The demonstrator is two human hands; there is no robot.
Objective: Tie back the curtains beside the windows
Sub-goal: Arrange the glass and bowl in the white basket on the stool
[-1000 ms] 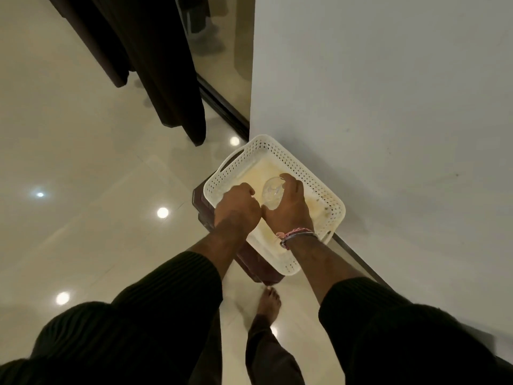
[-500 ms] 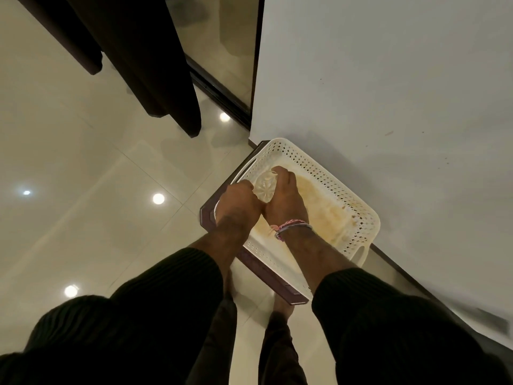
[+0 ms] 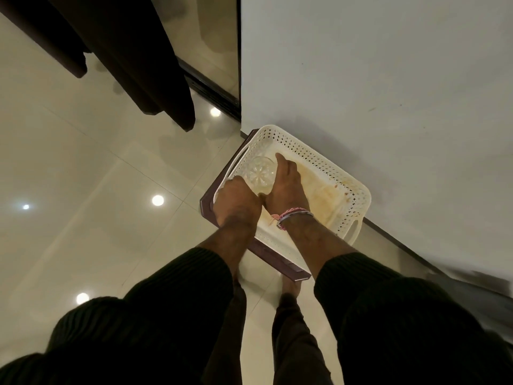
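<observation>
Right now both of my hands are down inside the white basket, closed around a clear glass piece with a cut star pattern. My left hand grips its near side, fingers curled under so I cannot see their tips. My right hand wraps its far side, the forefinger stretched up along the rim and the rest curled against the glass. The two hands touch each other just below it. On my right wrist sits a pink and white band.

Under my grip the basket rests on a dark brown surface, pushed against the white wall to the right of my hands. The basket's floor beside my right hand is stained yellow-brown.

Up and to the left of my grip, well apart from it, the dark curtain hangs loose, its hem above the pale tiled floor, beside the window.
</observation>
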